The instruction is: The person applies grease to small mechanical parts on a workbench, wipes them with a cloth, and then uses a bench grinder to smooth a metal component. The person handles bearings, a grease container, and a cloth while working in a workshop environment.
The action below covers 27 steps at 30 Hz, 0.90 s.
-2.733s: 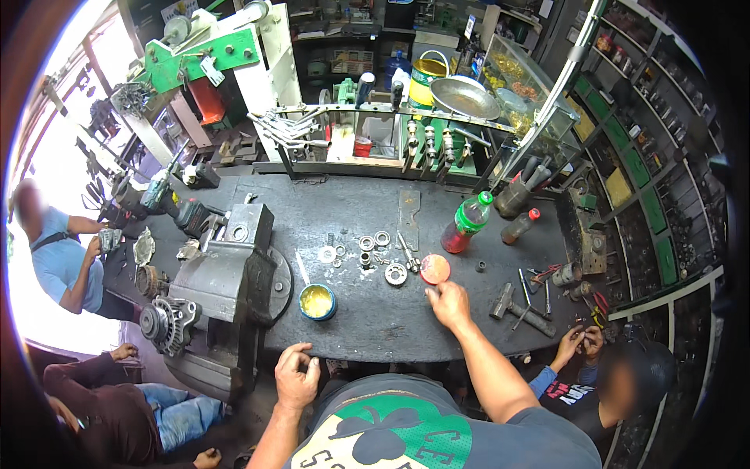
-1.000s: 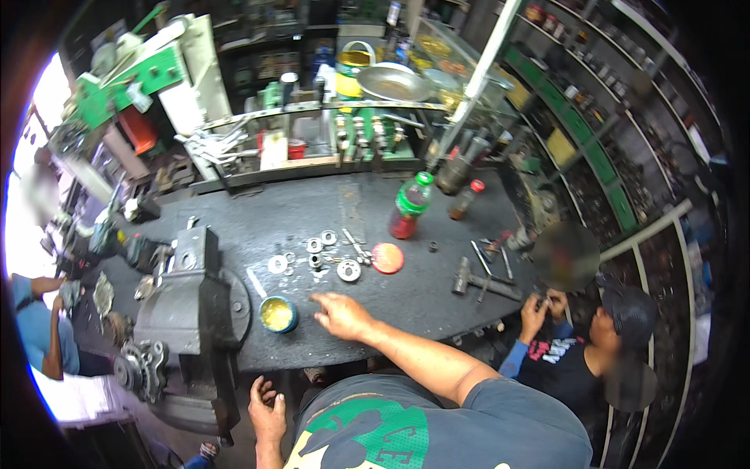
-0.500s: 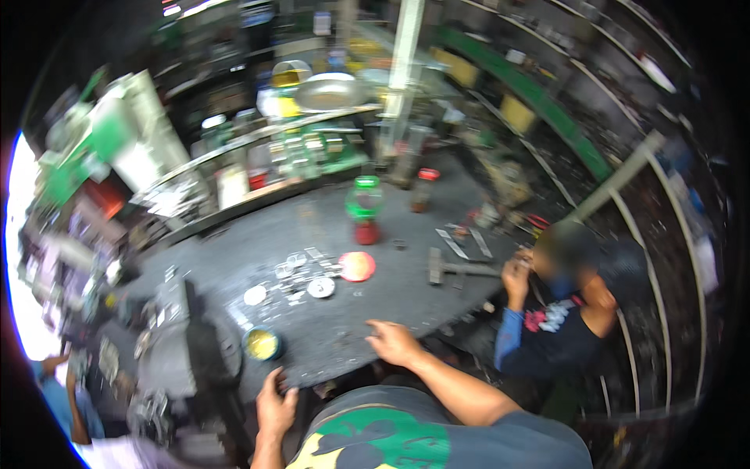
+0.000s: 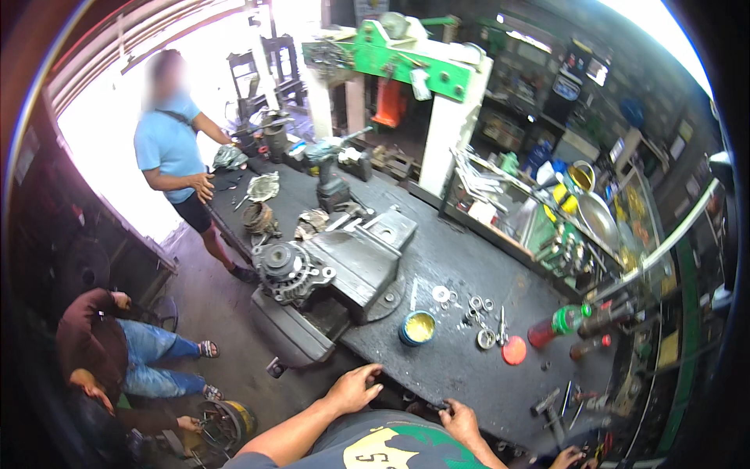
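My left hand (image 4: 353, 389) is in front of the workbench's near edge, its fingers loosely bent and apart, with nothing visible in it. At the bench edge to its right is my right hand (image 4: 461, 422), fingers partly stretched and no object visible in them. Nearest to both stands an open blue tin of yellow grease (image 4: 418, 328). Beyond it lie small metal rings (image 4: 476, 303), a round bearing-like part (image 4: 486, 338) and a red disc-shaped lid (image 4: 513, 350). A large bench vise (image 4: 355, 270) carries an alternator-like metal part (image 4: 289, 270) at its left end.
A green-capped bottle of red liquid (image 4: 558, 324) and a hammer (image 4: 549, 410) are on the bench's right side. Behind stands a green press frame (image 4: 414, 66). A person in light blue (image 4: 172, 133) stands far left; another in jeans (image 4: 156, 356) sits lower left.
The view has swung left, bringing the vise and the people at left into fuller sight. My right hand has drawn back from over the bench top to its edge.
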Each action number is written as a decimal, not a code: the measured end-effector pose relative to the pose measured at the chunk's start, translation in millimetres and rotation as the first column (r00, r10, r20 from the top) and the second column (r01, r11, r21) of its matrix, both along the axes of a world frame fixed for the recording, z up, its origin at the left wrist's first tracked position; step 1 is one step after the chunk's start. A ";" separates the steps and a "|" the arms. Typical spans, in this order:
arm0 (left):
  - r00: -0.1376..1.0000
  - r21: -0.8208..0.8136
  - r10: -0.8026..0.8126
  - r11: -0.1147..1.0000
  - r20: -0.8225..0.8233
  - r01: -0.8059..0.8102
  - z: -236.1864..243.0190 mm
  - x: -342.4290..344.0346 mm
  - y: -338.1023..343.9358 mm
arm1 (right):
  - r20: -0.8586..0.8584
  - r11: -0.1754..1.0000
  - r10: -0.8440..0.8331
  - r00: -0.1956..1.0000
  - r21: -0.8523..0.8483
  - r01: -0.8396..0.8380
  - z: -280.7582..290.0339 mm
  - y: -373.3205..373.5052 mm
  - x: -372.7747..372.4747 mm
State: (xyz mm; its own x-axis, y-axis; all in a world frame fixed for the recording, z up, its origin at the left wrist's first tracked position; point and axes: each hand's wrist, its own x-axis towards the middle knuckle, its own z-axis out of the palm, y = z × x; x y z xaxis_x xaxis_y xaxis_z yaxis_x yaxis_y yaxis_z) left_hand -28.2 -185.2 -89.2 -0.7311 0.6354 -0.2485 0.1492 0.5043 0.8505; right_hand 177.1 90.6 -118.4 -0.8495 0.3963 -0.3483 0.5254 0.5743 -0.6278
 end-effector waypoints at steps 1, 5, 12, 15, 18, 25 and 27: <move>0.999 0.006 0.050 0.999 -0.005 -0.050 1.2 2.4 -14.2 | 0.010 0.999 0.047 0.999 0.021 -0.048 1.7 -0.6 -6.1; 0.987 -0.340 0.020 0.940 0.158 0.035 -38.7 11.4 -102.6 | 0.121 0.978 0.208 0.971 -0.013 -0.208 -2.0 -0.3 -34.2; 0.819 -0.554 0.566 0.653 -0.096 -0.516 -11.2 -38.2 -250.2 | 0.305 0.941 0.337 0.891 -0.074 -0.331 -2.2 -14.5 -77.6; 0.645 -0.051 0.724 0.654 -0.244 -0.754 -0.6 -133.7 -259.2 | 0.310 0.960 0.278 0.909 -0.056 -0.275 15.4 -27.8 -95.2; 0.704 0.147 0.599 0.791 -0.382 -0.593 29.7 -254.3 -223.5 | 0.382 0.986 0.157 0.911 -0.004 -0.168 45.9 -43.9 -114.1; 0.754 -0.436 -0.194 0.890 -0.628 -0.135 -5.2 -452.9 -111.9 | 0.283 0.996 -0.072 0.956 0.071 0.054 51.0 -41.5 -80.7; 0.715 -0.594 -0.421 0.804 -0.559 0.008 -23.1 -472.9 -97.7 | 0.275 0.988 -0.152 0.949 0.076 0.136 44.1 -39.6 -54.0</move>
